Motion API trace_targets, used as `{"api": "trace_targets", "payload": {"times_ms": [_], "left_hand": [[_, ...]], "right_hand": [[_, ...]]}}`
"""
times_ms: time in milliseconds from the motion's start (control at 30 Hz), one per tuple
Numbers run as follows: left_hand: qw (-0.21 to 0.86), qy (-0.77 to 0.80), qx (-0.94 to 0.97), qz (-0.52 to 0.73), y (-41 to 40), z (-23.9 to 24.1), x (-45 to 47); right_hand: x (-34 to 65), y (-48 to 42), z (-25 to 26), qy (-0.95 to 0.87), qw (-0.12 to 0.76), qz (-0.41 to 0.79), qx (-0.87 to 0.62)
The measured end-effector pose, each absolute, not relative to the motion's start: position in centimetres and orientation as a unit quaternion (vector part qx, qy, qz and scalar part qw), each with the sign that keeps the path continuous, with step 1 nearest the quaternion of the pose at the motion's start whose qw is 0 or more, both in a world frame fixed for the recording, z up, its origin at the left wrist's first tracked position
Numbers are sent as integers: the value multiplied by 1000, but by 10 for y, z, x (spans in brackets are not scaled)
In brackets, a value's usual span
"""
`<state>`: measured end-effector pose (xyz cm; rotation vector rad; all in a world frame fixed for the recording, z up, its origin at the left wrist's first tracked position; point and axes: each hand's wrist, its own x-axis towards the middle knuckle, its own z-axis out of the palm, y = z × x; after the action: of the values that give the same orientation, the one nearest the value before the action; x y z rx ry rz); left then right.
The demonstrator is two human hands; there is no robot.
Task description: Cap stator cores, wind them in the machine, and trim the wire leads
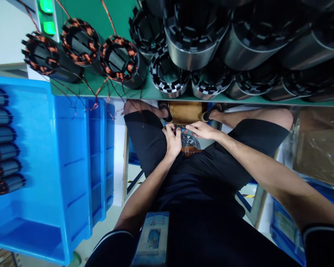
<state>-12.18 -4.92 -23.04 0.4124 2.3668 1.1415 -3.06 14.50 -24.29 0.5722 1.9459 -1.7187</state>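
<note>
Both hands meet between the thighs, below the bench edge. My left hand (pixel 173 141) has its fingers curled round a small dark piece (pixel 178 128), too small to name. Facing it from the right, my right hand (pixel 202 129) is closed, thumb and forefinger together at that piece; what they pinch cannot be made out. Just under the hands a round, shiny metal part (pixel 189 141) shows, with a reddish-brown, copper-like mass (pixel 191 150) at its lower edge. The fingers hide part of it.
Wound stators (pixel 119 61) with loose copper wires hang over the green bench (pixel 100 91) edge at left. Several unwound stator cores (pixel 169 76) and larger metal cylinders (pixel 196 52) crowd the right. A blue bin (pixel 72 155) with stators (pixel 5 150) stands left; plastic-wrapped cardboard (pixel 320 148) lies right.
</note>
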Motion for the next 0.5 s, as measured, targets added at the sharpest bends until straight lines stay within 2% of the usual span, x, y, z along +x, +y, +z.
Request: {"api": "trace_targets", "payload": {"times_ms": [133,400,433,500], "left_hand": [[194,843,243,439,-63,-203,-122],[70,719,476,502,-101,-106,-121],[91,697,472,532,-104,-94,-120],[243,655,395,596,-110,-73,-117]], "right_hand": [[-30,137,-216,699,163,-660,222],[1,95,-104,660,41,-742,109],[5,95,-93,660,28,-745,94],[14,98,-75,673,-4,-737,60]]}}
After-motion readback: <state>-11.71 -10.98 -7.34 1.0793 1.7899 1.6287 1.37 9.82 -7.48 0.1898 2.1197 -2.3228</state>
